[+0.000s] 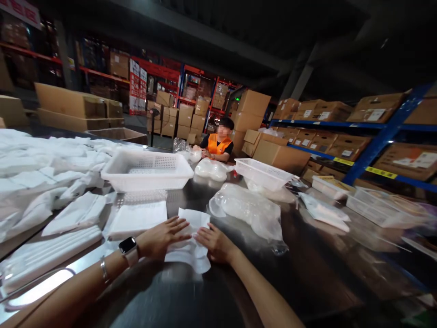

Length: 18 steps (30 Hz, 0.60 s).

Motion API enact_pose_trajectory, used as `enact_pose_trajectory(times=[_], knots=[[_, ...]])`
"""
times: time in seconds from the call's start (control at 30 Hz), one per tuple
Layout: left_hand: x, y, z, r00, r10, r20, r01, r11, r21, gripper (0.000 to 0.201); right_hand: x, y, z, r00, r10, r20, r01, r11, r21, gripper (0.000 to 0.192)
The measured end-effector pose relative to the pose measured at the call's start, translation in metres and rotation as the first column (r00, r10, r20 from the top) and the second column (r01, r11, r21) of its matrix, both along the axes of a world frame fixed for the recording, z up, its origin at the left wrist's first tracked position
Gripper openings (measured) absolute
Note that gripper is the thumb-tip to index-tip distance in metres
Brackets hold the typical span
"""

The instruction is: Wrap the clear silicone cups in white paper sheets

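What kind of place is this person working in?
Most likely a warehouse packing area: tall blue and red metal shelving stacked with brown cardboard boxes, and a long dark worktable holding white plastic baskets and folded white cloth items.

White cloth piece (soft, creased) lies flat on the dark table, partly folded

The table looks like dark metal, smooth and glossy, with reflections. The cloth under the left hand and right hand is white, soft and matt. The basket is white perforated plastic. The bags are clear, shiny plastic film. The boxes are matt brown cardboard.
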<state>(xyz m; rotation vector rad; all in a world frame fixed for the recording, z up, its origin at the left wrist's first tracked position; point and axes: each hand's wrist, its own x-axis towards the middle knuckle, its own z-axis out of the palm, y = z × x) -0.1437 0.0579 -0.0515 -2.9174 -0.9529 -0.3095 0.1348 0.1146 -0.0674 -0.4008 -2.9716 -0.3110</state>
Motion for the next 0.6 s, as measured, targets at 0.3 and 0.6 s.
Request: enact_pose_trajectory(times=[0.3,0.6], knots=[[-0.004,0.011,-0.02,0.991,0.101,0.09,-0.09,0.989,-0.114,0.06,0.009,0.018,-0.015,0.996,-0.003,-0.088,-0.027,0.943,-0.33,0.049],[-0.001,0.008,-0.013,0.973,0.156,0.168,-0.11,0.961,-0.254,0.064,0.01,0.013,-0.009,0.969,-0.111,-0.223,-0.026,0.844,-0.535,0.045]])
